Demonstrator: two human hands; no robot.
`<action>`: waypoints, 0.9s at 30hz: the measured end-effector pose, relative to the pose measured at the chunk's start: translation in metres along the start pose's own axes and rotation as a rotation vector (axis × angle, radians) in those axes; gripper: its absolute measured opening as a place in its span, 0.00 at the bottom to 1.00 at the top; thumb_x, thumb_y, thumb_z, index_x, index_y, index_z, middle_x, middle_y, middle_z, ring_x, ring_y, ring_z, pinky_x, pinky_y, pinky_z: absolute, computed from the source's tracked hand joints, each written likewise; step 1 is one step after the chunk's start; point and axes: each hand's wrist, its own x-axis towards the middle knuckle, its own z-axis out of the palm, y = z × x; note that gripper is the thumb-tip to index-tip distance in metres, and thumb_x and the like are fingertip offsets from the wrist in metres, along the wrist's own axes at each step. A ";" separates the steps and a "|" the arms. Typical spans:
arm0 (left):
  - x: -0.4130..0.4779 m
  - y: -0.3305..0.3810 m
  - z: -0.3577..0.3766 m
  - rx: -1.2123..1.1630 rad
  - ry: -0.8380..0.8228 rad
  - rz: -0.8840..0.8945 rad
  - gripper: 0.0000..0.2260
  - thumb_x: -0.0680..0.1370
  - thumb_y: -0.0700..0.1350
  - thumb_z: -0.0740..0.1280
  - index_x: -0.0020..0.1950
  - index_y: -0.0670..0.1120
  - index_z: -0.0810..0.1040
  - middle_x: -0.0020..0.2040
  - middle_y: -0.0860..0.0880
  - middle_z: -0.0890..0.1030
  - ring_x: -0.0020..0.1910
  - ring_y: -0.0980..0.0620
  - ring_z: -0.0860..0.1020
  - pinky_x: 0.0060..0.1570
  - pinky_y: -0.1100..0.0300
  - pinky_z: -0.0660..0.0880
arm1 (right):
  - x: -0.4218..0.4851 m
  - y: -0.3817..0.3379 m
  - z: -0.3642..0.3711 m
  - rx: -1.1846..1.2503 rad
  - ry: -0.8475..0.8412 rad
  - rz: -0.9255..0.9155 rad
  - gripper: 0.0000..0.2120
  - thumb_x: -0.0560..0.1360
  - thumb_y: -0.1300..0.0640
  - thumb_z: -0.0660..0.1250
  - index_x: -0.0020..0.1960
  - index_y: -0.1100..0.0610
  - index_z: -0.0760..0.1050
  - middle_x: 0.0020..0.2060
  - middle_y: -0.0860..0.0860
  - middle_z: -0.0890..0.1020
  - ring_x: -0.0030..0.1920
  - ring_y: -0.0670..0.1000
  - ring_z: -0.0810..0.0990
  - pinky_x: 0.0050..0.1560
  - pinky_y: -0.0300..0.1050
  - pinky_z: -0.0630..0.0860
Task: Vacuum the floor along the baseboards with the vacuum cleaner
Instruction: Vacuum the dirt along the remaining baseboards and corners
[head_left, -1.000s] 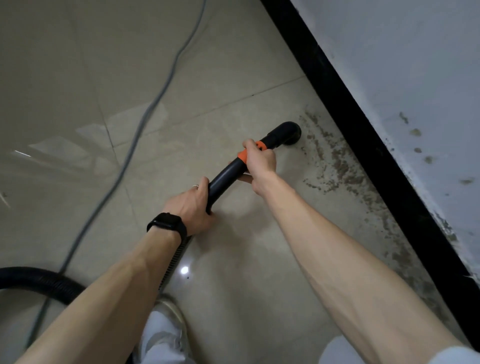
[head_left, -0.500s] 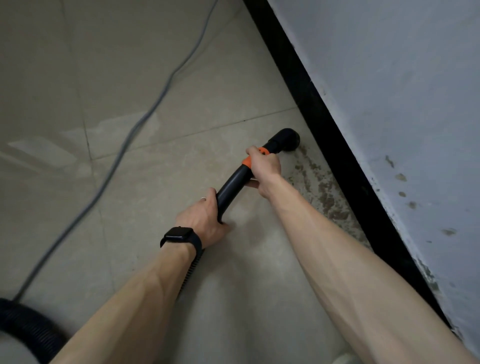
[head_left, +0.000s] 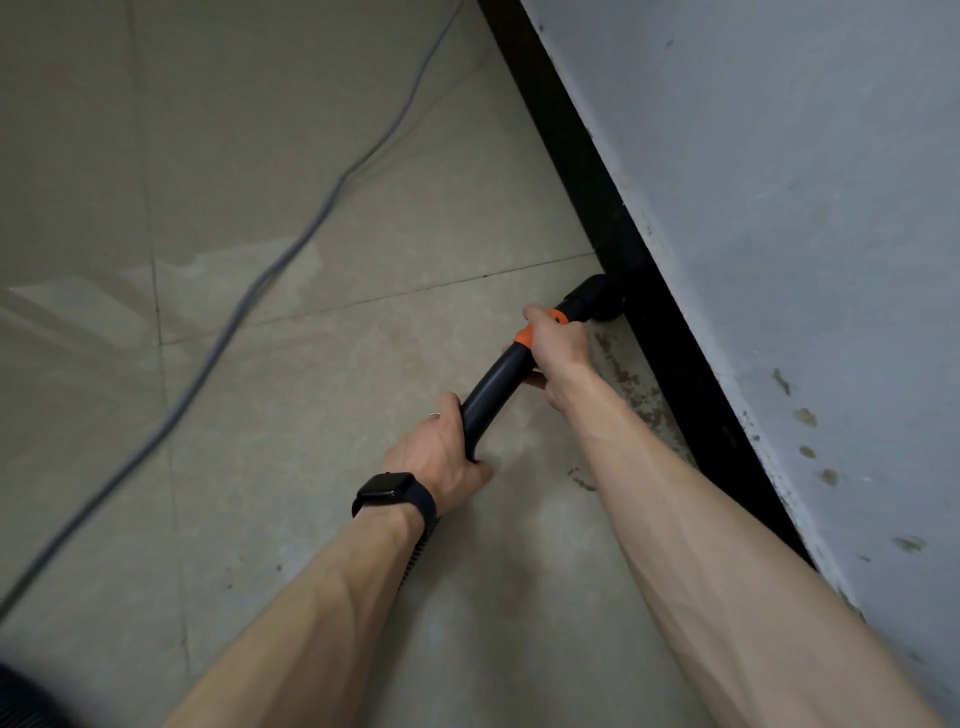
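Note:
I hold a black vacuum wand (head_left: 493, 387) with an orange collar (head_left: 523, 336) low over the tiled floor (head_left: 322, 426). My left hand (head_left: 441, 460), a dark watch on its wrist, grips the wand's rear end. My right hand (head_left: 558, 343) grips it further forward, at the orange collar. The round black nozzle (head_left: 597, 299) rests on the floor right against the black baseboard (head_left: 660, 332). Brown dirt (head_left: 631, 387) lies along the baseboard just behind the nozzle, partly hidden by my right forearm.
A grey power cable (head_left: 291, 254) snakes across the tiles at the left. The ribbed black hose (head_left: 421, 551) runs back under my left wrist, and a piece of it shows at the bottom left corner (head_left: 21, 696). The stained pale wall (head_left: 789, 234) rises at the right.
The nozzle has moved from the open tile, across the dirty strip, up against the baseboard. Both hands have kept their grip on the wand. My view has shifted forward along the wall.

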 end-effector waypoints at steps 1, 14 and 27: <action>0.000 0.001 0.000 0.003 0.000 0.006 0.21 0.71 0.54 0.70 0.55 0.50 0.61 0.41 0.50 0.75 0.37 0.47 0.77 0.36 0.54 0.77 | 0.001 -0.001 -0.001 0.005 0.002 -0.004 0.16 0.76 0.50 0.71 0.58 0.56 0.70 0.52 0.57 0.82 0.49 0.59 0.87 0.43 0.57 0.86; -0.031 -0.065 -0.036 0.223 -0.021 0.076 0.24 0.71 0.60 0.71 0.54 0.54 0.60 0.42 0.52 0.75 0.37 0.50 0.75 0.35 0.57 0.69 | -0.057 0.032 0.033 0.105 -0.036 0.067 0.21 0.80 0.51 0.68 0.66 0.60 0.66 0.51 0.55 0.78 0.48 0.55 0.82 0.37 0.51 0.84; -0.079 -0.107 -0.049 0.371 -0.024 0.037 0.20 0.72 0.60 0.69 0.53 0.54 0.62 0.41 0.53 0.74 0.36 0.50 0.73 0.35 0.57 0.67 | -0.112 0.090 0.075 0.190 0.100 0.133 0.20 0.81 0.44 0.65 0.59 0.57 0.61 0.50 0.55 0.77 0.53 0.62 0.82 0.58 0.62 0.81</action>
